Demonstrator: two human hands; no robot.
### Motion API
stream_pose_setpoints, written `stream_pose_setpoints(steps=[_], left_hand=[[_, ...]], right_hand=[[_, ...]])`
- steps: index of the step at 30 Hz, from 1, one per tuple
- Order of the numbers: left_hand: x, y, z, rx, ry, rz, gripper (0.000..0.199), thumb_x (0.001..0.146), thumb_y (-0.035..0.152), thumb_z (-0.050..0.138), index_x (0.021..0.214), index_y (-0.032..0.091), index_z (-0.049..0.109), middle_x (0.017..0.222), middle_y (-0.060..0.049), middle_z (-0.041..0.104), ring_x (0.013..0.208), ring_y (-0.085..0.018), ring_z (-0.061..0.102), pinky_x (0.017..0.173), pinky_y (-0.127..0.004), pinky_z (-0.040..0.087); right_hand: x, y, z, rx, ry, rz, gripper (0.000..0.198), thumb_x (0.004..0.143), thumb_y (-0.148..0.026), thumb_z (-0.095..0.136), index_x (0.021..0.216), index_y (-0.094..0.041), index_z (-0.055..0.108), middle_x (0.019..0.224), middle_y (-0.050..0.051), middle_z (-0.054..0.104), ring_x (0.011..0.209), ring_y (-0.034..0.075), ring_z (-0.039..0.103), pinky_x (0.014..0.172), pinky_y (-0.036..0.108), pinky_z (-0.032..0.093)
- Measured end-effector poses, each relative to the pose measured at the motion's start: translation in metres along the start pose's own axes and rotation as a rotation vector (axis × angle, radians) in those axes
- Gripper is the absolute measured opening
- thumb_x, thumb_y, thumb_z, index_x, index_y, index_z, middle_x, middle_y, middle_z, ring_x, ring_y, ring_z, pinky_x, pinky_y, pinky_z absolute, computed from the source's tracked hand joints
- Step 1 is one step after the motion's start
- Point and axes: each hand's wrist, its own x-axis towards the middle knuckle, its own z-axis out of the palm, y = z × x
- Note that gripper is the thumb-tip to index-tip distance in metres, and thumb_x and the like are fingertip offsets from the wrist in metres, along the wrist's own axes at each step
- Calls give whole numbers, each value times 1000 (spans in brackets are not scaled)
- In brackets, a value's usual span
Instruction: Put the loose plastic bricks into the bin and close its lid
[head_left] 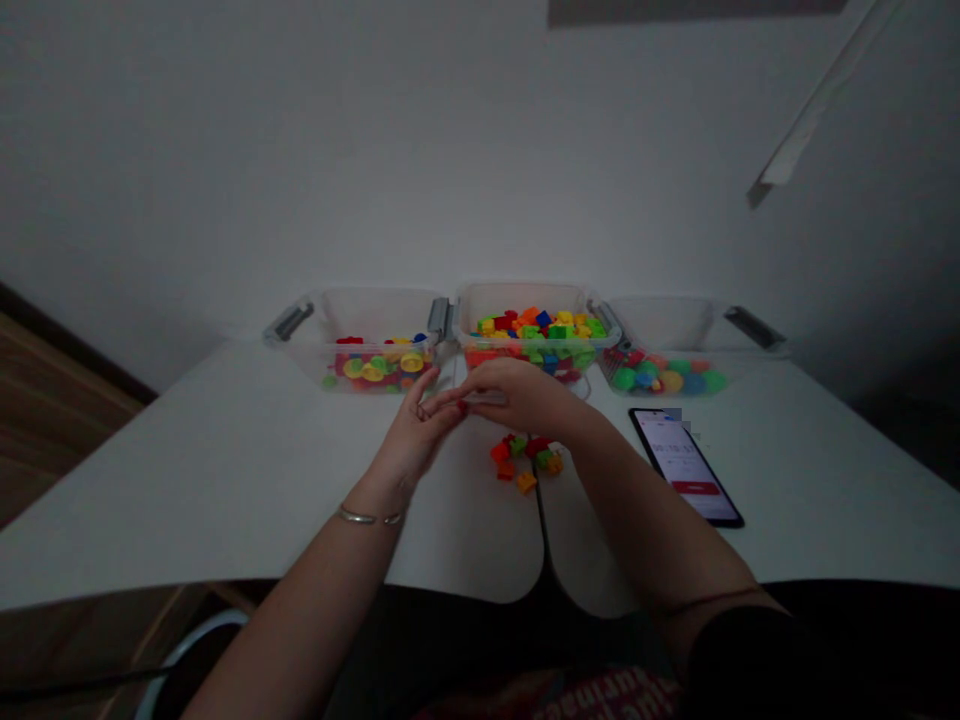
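My left hand (414,432) is above the table, its fingers stretched out and one pointing up; a bracelet is on the wrist. From the right, my right hand (521,392) reaches across with extended fingers, and the fingertips of both hands meet or overlap. No held object shows in either hand. A small red spot is at the fingertips; I cannot tell whether it is a nail or a tiny piece. Just below my right hand lies a loose group of toy building blocks (526,483) in orange, red, green and yellow. My right forearm is beside them.
Along the wall stand three clear bins: a left bin (300,350) with colourful pieces, a middle bin (525,290) heaped with blocks, a right bin (667,310) with coloured balls. A phone (694,470) lies at right. A seam splits the white table (247,470).
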Motion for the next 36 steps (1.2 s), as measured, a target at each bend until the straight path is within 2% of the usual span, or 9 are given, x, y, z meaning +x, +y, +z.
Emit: stream_pose_setpoints(steps=[3, 8, 15, 20, 23, 26, 30, 33, 36], left_hand=[[0, -1, 0, -14, -27, -13, 97, 62, 20, 89, 144, 27, 39, 103, -3, 74, 89, -14, 71, 93, -33, 52], [1, -3, -1, -13, -38, -43, 101, 59, 21, 91, 145, 27, 38, 104, -3, 73, 93, -16, 70, 93, -34, 52], [0, -1, 0, -44, -41, -119, 85, 59, 11, 89, 133, 23, 50, 104, -4, 73, 86, -14, 71, 91, -31, 55], [0, -1, -1, -53, -91, -128, 65, 62, 14, 88, 120, 19, 60, 103, -5, 75, 89, -16, 73, 91, -32, 56], [-1, -1, -1, -38, -86, -131, 54, 65, 16, 87, 113, 19, 63, 97, -3, 75, 87, -15, 73, 89, -30, 57], [-3, 2, 0, -30, -80, -147, 50, 65, 14, 87, 110, 19, 64, 91, -2, 75, 84, -15, 73, 88, -30, 57], [-5, 3, -1, -20, -93, -157, 49, 67, 15, 85, 112, 19, 65, 93, -3, 75, 85, -16, 73, 91, -33, 56], [-5, 0, -4, 21, -130, -162, 49, 67, 18, 85, 111, 18, 65, 95, -3, 74, 85, -16, 72, 92, -35, 55], [-3, -6, -7, 127, -191, -152, 48, 65, 21, 86, 109, 18, 66, 94, -3, 74, 86, -17, 71, 89, -35, 54]], right_hand=[[0, 0, 5, 22, -43, -37, 24, 89, -18, 64, 109, -25, 75, 100, 4, 73, 91, 17, 64, 82, 30, 46], [-1, 2, 7, -3, -50, -22, 24, 89, -16, 63, 107, -26, 76, 100, 4, 73, 92, 17, 64, 84, 30, 46], [-1, 3, 8, -25, -80, 28, 15, 87, -19, 67, 99, -21, 77, 92, 5, 73, 87, 18, 64, 78, 29, 45], [-1, 1, 2, -7, -108, 45, 12, 87, -20, 66, 95, -19, 76, 92, 4, 73, 83, 16, 63, 75, 27, 44], [-2, 1, -6, 29, 48, 32, 11, 88, -21, 64, 93, -19, 74, 87, 3, 73, 80, 15, 63, 72, 26, 44], [-5, 4, -15, -49, 356, 8, 12, 87, -18, 62, 91, -20, 73, 91, 4, 74, 86, 17, 65, 79, 29, 47], [-11, 14, -27, -241, 640, 150, 17, 89, -19, 57, 91, -21, 74, 96, 7, 75, 96, 22, 66, 90, 36, 48], [-16, 23, -33, -363, 662, 303, 22, 90, -20, 54, 95, -20, 75, 100, 9, 75, 98, 26, 66, 92, 40, 47], [-19, 30, -35, -428, 561, 444, 23, 89, -22, 54, 95, -20, 76, 99, 9, 76, 95, 27, 66, 90, 42, 48]])
